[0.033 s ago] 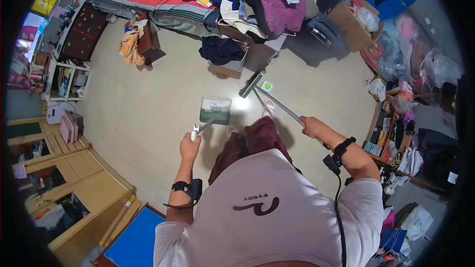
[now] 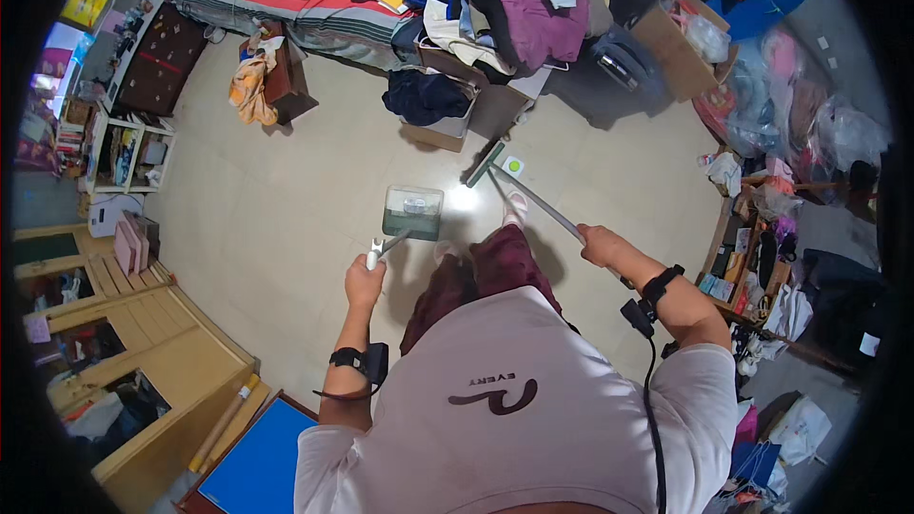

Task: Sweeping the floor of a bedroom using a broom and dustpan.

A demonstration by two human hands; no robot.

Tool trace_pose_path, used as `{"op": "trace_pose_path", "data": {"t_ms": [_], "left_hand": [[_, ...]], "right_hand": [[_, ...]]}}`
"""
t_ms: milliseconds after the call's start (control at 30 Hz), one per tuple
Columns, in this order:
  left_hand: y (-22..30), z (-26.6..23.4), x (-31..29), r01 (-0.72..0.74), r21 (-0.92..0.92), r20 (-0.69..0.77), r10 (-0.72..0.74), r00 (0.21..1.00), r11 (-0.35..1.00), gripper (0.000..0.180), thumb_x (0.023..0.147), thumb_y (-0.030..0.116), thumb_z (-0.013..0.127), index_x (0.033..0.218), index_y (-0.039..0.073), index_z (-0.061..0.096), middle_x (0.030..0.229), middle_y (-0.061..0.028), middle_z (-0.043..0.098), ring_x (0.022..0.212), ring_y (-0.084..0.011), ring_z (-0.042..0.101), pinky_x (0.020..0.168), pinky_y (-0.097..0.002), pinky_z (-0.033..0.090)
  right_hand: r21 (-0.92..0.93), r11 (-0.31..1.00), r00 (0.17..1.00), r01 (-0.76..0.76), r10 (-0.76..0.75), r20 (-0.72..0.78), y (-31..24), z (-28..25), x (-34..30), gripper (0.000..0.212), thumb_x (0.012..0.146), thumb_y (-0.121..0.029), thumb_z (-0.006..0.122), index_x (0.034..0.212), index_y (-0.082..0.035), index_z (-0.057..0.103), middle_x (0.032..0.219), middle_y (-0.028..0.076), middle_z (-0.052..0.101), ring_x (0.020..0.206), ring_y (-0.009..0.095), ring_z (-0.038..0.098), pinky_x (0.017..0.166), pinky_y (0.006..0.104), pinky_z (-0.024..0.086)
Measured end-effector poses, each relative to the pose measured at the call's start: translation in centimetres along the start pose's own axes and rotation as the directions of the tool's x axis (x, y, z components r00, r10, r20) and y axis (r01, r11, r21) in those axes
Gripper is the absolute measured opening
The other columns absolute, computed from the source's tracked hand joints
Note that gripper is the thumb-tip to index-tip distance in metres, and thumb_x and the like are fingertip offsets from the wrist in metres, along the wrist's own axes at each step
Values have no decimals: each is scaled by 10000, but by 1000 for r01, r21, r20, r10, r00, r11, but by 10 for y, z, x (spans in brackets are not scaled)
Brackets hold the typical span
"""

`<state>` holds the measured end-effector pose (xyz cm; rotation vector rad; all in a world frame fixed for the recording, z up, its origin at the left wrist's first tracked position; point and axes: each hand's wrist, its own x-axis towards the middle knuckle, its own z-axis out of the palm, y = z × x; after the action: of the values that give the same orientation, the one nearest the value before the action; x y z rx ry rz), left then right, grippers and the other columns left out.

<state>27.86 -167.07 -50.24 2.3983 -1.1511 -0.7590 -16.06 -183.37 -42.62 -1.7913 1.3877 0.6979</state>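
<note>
My left hand (image 2: 366,282) is closed round the handle of a long-handled dustpan (image 2: 413,225). The pan, pale at the far side and dark green nearer me, rests on the floor ahead of my feet. In my right hand (image 2: 606,247) is the grey pole of a broom (image 2: 535,198). Its green head with dark bristles touches or nearly touches the floor, right of the dustpan and apart from it. Beside the broom head lies a white square with a green dot (image 2: 514,166).
Beyond the broom stand a box with dark cloth (image 2: 428,124) and a clothes pile (image 2: 533,14) by a striped bed (image 2: 286,0). A small brown box with an orange cloth (image 2: 255,86) is at far left. Wooden cabinets (image 2: 181,343) line the left; a crowded shelf (image 2: 747,247) the right.
</note>
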Motion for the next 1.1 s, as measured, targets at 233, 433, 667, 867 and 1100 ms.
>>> {"op": "trace_pose_path", "data": {"t_ms": [233,433,667,867,1100], "left_hand": [[18,-7,6,56,-19,22,-56,998,998,301,744,274,644,717,-12,557,615,-189,583,550,-307,582,534,-407,444],[13,0,24,69,-5,54,-69,996,998,284,733,269,630,748,-9,572,649,-197,595,594,-338,587,569,-422,455],[18,1,24,40,-9,75,-39,996,999,297,735,292,626,775,0,590,701,-213,612,663,-370,609,611,-438,467],[20,3,21,-1,-10,92,2,996,1000,305,738,314,626,778,13,589,710,-206,613,670,-367,608,614,-444,465],[29,0,13,9,22,132,-12,991,1000,273,732,270,640,781,9,582,695,-196,608,651,-351,602,597,-421,463]], "right_hand": [[245,965,993,-97,75,96,-15,-19,-12,565,750,-94,565,1280,-1,392,836,199,635,726,301,651,685,391,511],[412,899,985,-152,101,142,-17,-28,-1,580,754,-94,551,1299,9,378,845,202,642,660,262,654,647,373,518],[29,997,975,68,-60,-214,7,9,37,547,726,-57,514,1254,34,403,786,242,627,595,249,651,554,368,513],[682,701,977,-211,140,159,-11,2,44,624,743,17,531,1335,29,333,758,137,572,522,177,554,413,309,442],[827,538,984,-162,147,97,-16,14,69,673,740,53,522,1358,49,256,681,87,498,481,149,487,375,277,397]]}}
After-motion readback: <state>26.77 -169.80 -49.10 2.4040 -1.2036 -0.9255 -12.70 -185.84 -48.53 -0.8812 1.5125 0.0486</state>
